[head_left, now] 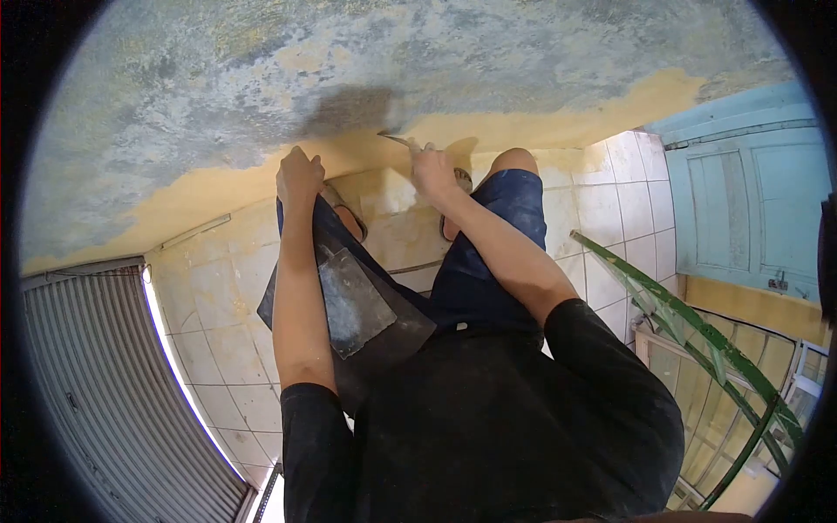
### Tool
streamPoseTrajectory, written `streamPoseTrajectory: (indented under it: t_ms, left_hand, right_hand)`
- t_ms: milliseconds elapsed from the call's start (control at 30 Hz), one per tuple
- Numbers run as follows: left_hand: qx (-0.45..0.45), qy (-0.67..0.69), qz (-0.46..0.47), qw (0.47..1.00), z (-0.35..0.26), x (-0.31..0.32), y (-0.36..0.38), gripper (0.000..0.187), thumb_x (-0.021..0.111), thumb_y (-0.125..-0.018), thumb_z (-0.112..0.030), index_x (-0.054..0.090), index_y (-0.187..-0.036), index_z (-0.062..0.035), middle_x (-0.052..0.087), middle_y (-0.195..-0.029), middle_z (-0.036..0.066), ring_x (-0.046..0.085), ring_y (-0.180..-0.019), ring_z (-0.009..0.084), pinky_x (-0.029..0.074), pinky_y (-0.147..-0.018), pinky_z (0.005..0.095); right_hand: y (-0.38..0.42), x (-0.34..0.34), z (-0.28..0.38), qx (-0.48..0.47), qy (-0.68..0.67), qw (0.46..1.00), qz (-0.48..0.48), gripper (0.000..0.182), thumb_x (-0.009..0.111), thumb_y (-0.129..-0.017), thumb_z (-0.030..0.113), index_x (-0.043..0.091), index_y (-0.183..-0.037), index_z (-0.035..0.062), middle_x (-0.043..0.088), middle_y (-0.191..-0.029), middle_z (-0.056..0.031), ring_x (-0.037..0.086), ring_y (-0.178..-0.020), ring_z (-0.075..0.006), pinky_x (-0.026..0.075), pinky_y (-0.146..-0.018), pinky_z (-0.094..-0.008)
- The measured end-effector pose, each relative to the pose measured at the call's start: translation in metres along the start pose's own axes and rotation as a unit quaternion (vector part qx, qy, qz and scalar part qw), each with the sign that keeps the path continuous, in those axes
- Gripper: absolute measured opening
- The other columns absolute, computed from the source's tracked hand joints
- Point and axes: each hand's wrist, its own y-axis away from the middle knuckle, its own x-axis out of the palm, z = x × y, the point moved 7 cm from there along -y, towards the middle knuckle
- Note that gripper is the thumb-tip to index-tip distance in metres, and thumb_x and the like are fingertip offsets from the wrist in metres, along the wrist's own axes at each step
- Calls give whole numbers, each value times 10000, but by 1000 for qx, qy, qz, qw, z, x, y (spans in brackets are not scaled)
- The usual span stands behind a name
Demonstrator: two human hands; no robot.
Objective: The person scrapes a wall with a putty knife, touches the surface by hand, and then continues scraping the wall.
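Observation:
My right hand [433, 173] is closed round a scraper [397, 139], whose thin blade points left towards the yellow lower part of the wall [349, 150]. Above that band the wall has patchy grey and blue paint [261, 96]. My left hand [299, 177] is closed near the wall, to the left of the scraper; what it holds, if anything, is hidden. A dark sheet with a worn grey patch [353, 305] lies over my left thigh, partly under my left forearm.
A grey corrugated shutter [105, 383] stands at the left. On the right are a pale blue door [750, 200], a green metal frame [671, 305] and a railing [767, 349]. White floor tiles [214, 349] show paint stains. Both my feet rest near the wall's base.

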Motion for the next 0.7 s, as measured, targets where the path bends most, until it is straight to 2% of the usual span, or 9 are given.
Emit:
streamPoseTrajectory:
  t_ms: [67,133,233,433,567,600,700]
  left_hand:
    - [16,-25,-13,999,2,6,0,302,637,-880,-267,599,-958,22,674,-963,238,662,-934,388,524,-815,460]
    - [36,-47,-30,998,0,6,-5,305,637,-882,-272,601,-963,20,674,-967,240,663,-936,386,523,-821,459]
    - [1,-53,3,999,11,13,-12,308,637,-880,-275,606,-982,14,671,-980,242,659,-942,394,522,-830,464]
    - [24,-42,-27,998,7,14,-8,320,639,-878,-282,611,-999,13,668,-1008,241,659,-950,397,527,-826,463]
    - [3,-45,10,999,5,9,-9,319,642,-875,-282,612,-994,13,671,-1001,240,662,-945,391,528,-820,465]
    - [-11,-34,25,999,9,9,-9,319,641,-875,-281,612,-993,13,674,-990,238,663,-946,388,526,-826,465]
    - [15,-23,-19,999,10,12,-10,315,643,-873,-280,616,-975,17,678,-969,234,664,-947,383,523,-836,462]
  right_hand:
    - [2,12,-2,-8,9,1000,12,330,543,-785,29,562,-1101,-68,653,-821,-255,669,-743,-374,543,-654,-446]
    - [13,-9,2,-2,21,1000,22,418,538,-784,15,527,-1188,-92,646,-874,-264,668,-756,-376,547,-662,-444]
    - [20,-27,-6,28,18,999,-1,459,537,-779,17,518,-1224,-95,645,-864,-258,668,-769,-377,550,-667,-442]
    - [4,12,1,-8,9,1000,27,486,536,-802,34,506,-1277,-65,631,-879,-263,665,-780,-384,550,-676,-453]
    - [15,-23,-5,6,1,1000,1,456,547,-794,40,531,-1238,-63,631,-873,-263,666,-776,-382,547,-676,-460]
    - [17,-25,-7,14,3,1000,-6,413,550,-793,46,558,-1192,-62,636,-853,-255,667,-775,-377,547,-678,-461]
    - [3,6,-12,1,6,1000,11,317,562,-786,56,618,-1081,-47,641,-822,-243,666,-776,-376,546,-682,-462]
